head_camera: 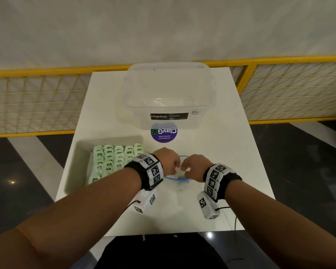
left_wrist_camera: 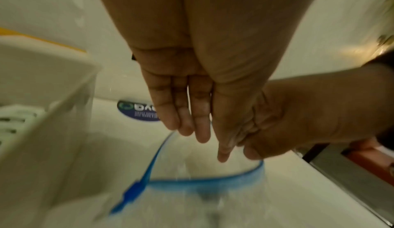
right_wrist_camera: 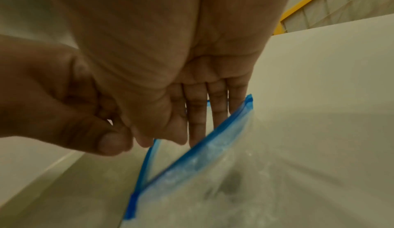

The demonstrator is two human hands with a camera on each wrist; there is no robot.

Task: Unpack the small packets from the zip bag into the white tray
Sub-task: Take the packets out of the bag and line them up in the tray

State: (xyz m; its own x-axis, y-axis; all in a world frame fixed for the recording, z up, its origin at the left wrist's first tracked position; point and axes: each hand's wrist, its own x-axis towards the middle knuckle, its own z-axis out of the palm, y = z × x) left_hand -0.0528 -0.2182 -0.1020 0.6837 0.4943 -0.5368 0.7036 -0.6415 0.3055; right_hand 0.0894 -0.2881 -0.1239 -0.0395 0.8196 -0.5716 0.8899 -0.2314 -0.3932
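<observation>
Zip bag (head_camera: pixel 177 176) is lying on the white table (head_camera: pixel 231 152), mouth gaping, just to the right of the white tray (head_camera: pixel 77 164). Its blue zip strip (left_wrist_camera: pixel 204 180) is bowing into an open loop. Bag body looks clear and slack; one dark smudge shows through the film, too blurred to identify. No packet is discernible inside.

Small packets (head_camera: pixel 113 162), pale green, are sitting in neat rows in the tray, filling most of it. Judgement: unpacking is at or near its end.

Left hand (head_camera: pixel 168 162) and right hand (head_camera: pixel 194 167) are meeting over the bag mouth, apparently to hold it open or to pull something out. In the right wrist view the left thumb and forefinger are pinching together beside the far lip of the strip; whether film or a packet is between them, I cannot tell. The right hand's fingers (right_wrist_camera: pixel 197 122) are extending roughly straight down into the opening, against the near lip; no clear grasp is visible.

Beyond the bag: a round purple sticker (head_camera: pixel 164 134), then a clear lidded storage box (head_camera: pixel 169 98) at the table's far end.
</observation>
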